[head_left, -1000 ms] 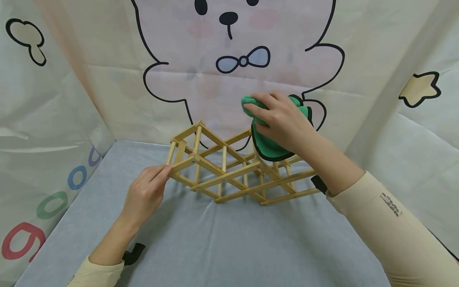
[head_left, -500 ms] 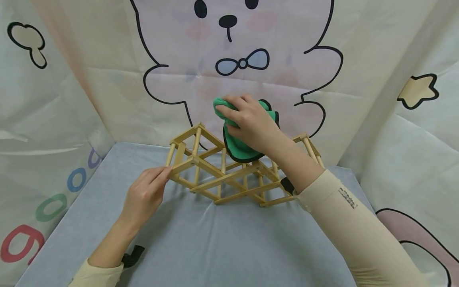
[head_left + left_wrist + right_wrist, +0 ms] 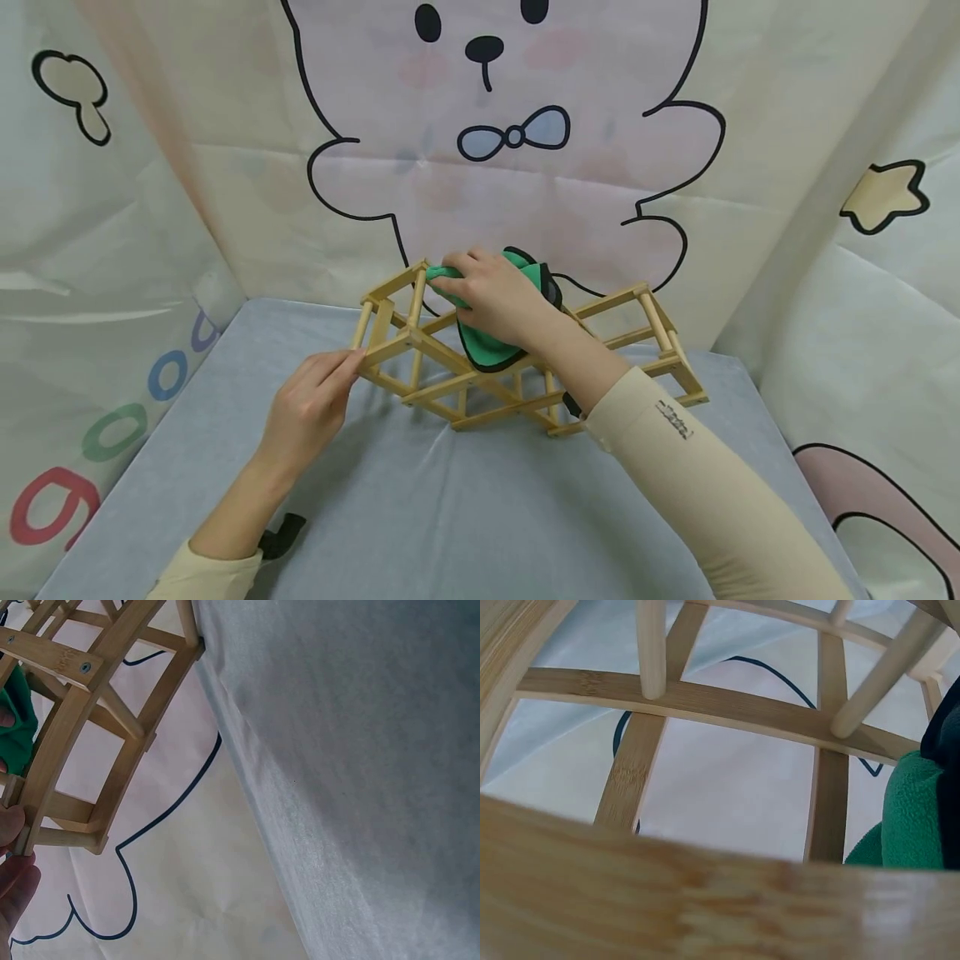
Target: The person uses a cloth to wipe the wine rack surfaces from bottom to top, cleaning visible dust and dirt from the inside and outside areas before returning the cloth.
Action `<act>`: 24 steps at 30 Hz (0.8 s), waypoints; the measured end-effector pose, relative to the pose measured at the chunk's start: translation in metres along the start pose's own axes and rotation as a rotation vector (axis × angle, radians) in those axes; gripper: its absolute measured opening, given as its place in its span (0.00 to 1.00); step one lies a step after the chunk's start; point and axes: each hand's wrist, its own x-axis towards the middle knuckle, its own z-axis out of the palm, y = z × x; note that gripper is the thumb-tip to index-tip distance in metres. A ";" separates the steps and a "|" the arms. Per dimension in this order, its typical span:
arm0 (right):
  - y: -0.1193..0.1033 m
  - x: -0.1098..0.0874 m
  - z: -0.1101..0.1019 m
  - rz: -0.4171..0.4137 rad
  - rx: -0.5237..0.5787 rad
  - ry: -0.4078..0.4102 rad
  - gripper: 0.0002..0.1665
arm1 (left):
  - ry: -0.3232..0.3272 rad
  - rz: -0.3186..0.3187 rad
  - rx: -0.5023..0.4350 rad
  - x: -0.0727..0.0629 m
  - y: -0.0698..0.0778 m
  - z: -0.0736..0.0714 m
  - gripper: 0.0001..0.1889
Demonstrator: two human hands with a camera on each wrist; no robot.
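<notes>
A bamboo folding wine rack (image 3: 438, 390) with crossed slats and round dowels stands opened out across the table. At its near left end, my left hand (image 3: 303, 408) pinches a slat between thumb and fingers; those fingertips (image 3: 19, 889) show at the edge of the left wrist view. My right hand (image 3: 495, 304) grips a green cloth (image 3: 487, 352) with black edging, bunched over the rack's upper left-middle part. Part of the rack behind the cloth and right forearm is hidden. In the right wrist view, slats (image 3: 727, 709) fill most of the picture, with the cloth (image 3: 915, 814) at right.
A blue-grey covered table (image 3: 450, 517) lies under the rack. Printed fabric walls close it in at the back and sides, the back one with a bear drawing (image 3: 517, 192). A black strap piece (image 3: 281, 535) sticks out by the left wrist.
My right hand has moved left and then down with the green cloth, onto the rack's left-middle part. The rack's right end has come into sight. My left hand stays on the rack.
</notes>
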 end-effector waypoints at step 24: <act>-0.003 -0.006 0.003 0.001 -0.125 -0.197 0.20 | 0.004 -0.001 -0.004 0.001 0.000 -0.001 0.33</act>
